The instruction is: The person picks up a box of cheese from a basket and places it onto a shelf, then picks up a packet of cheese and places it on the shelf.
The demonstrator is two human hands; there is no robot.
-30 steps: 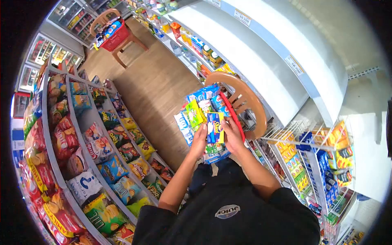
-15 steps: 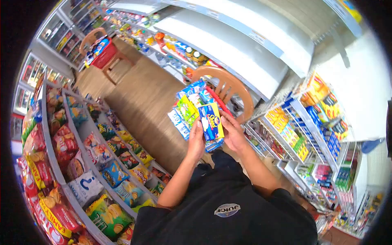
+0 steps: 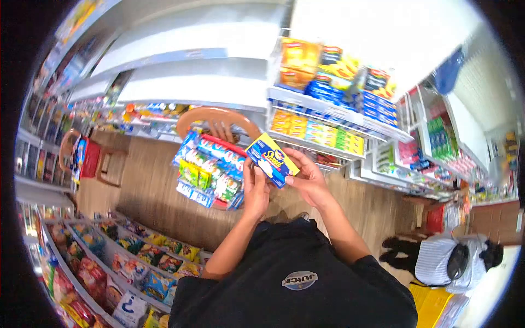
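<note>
Both of my hands hold a flat blue and yellow packet up in front of my chest. My left hand grips its lower left edge and my right hand holds its right side. Just left of the packet stands a red basket heaped with blue, green and white packets, resting on an orange plastic chair. A wire rack with rows of yellow, green and blue packets rises right behind my hands.
White shelving runs along the far side of a wooden-floor aisle. A snack shelf with chip bags fills the lower left. Another chair with a red basket stands far left. A person in a striped top crouches at lower right.
My view has swung to the right, bringing the wire rack and a crouching person into sight. Both hands have lifted the packet away from the basket and tilted it.
</note>
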